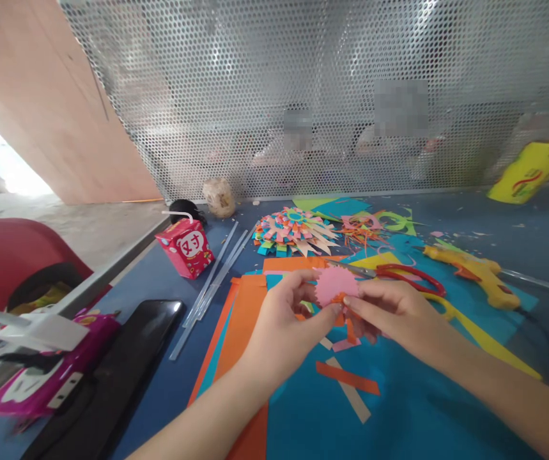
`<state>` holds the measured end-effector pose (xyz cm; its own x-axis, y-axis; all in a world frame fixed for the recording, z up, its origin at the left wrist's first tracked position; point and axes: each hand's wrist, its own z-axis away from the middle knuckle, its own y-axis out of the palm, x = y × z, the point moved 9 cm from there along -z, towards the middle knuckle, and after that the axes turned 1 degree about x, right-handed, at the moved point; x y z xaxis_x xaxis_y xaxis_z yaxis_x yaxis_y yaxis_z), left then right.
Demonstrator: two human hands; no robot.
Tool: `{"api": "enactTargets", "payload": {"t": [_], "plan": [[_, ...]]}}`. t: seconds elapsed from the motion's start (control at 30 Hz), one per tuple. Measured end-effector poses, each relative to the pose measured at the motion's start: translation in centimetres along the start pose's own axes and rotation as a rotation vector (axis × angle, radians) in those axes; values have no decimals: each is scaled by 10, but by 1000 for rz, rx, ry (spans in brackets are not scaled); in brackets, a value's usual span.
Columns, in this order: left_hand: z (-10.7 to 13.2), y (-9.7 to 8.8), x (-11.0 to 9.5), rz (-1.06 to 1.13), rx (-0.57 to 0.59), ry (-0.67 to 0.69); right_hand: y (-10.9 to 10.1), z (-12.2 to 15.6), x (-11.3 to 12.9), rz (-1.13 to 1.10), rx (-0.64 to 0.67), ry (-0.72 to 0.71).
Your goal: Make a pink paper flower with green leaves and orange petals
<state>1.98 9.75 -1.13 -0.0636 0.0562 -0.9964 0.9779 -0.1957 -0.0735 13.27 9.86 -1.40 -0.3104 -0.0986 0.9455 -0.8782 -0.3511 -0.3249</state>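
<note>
My left hand (286, 319) and my right hand (389, 313) meet over the blue paper sheet (389, 409), both pinching a small pink paper flower with a jagged edge (334, 284). An orange paper piece (340, 299) sits under the flower between my fingertips, with an orange strip hanging below. Red-handled scissors (411, 276) lie just behind my right hand. A finished multicoloured paper flower (296, 231) rests farther back.
A yellow glue gun (475, 271) lies at the right with its cord. Clear glue sticks (214, 278), a red drink carton (185, 248), a black phone (125, 358) and stacked orange sheets (245, 313) are at the left. Loose paper strips (348, 378) lie near me. A perforated metal screen (303, 96) closes the back.
</note>
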Motion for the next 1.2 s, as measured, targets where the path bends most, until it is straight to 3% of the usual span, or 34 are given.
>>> {"api": "enactTargets", "payload": {"t": [0.4, 0.63, 0.83, 0.93, 1.03, 1.1, 1.2], "plan": [[-3, -6, 0, 10, -13, -20, -28, -3, 0, -29, -187, -89], [-7, -22, -7, 49, -120, -5, -63, 0, 6, 144, -477, -142], [-15, -38, -6, -16, -225, 29, -62, -2, 19, 426, -487, -333], [-18, -34, -1, -194, -140, 38, -55, -4, 17, 525, -454, -380], [-16, -18, 5, -670, 62, 58, -43, -4, 16, 628, -397, -434], [-15, -17, 7, -928, 79, 70, -37, -3, 17, 679, -370, -473], [-15, -15, 15, -1037, 115, 18, -32, -2, 21, 720, -346, -513]]}}
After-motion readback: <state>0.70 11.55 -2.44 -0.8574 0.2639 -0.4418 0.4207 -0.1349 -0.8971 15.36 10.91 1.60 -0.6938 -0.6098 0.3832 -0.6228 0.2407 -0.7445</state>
